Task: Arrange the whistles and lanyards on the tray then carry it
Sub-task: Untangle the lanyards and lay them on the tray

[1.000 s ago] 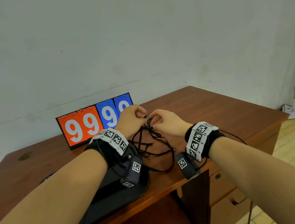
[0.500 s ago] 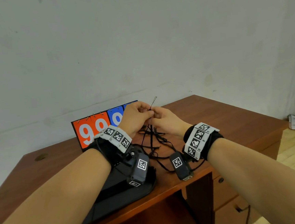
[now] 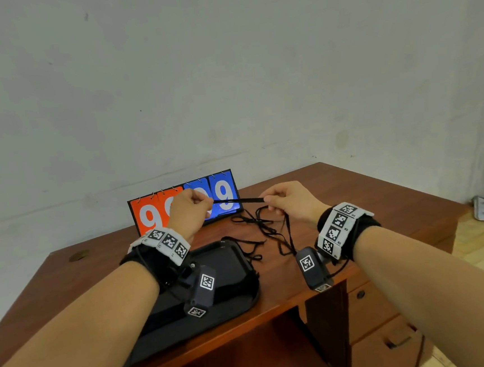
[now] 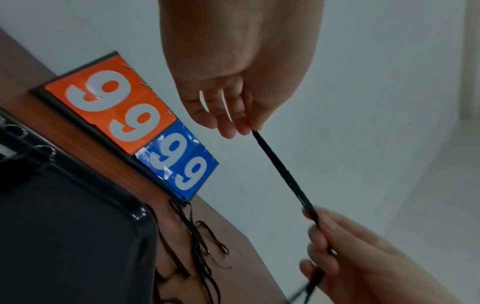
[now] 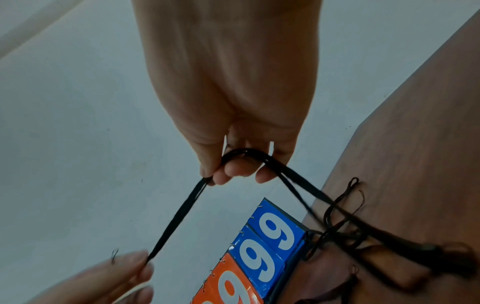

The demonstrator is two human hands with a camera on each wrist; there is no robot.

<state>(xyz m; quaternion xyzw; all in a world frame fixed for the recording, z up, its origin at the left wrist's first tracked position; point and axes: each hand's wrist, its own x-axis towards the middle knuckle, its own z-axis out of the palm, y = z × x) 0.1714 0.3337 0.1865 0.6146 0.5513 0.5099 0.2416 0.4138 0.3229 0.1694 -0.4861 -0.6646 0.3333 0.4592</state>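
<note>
A black lanyard (image 3: 238, 201) is stretched taut between my two hands, above the desk. My left hand (image 3: 207, 202) pinches one end (image 4: 255, 133). The right hand (image 3: 267, 200) grips the other part, with the cord looped over its fingers (image 5: 244, 153). From there the cord drops into a tangle of black lanyards (image 3: 265, 228) lying on the desk behind and to the right of the tray. The black tray (image 3: 236, 271) lies at the near edge under my left wrist. I see no whistle in any view.
A flip scoreboard (image 3: 150, 217) showing orange and blue 9s stands upright at the back of the wooden desk (image 3: 368, 201), just behind my hands. A grey wall rises behind it. The desk's right edge drops to drawers (image 3: 371, 303) and a wood floor.
My hands, which were close together over the tangle, have drawn apart sideways and pulled one lanyard straight between them. The view has also tilted upward.
</note>
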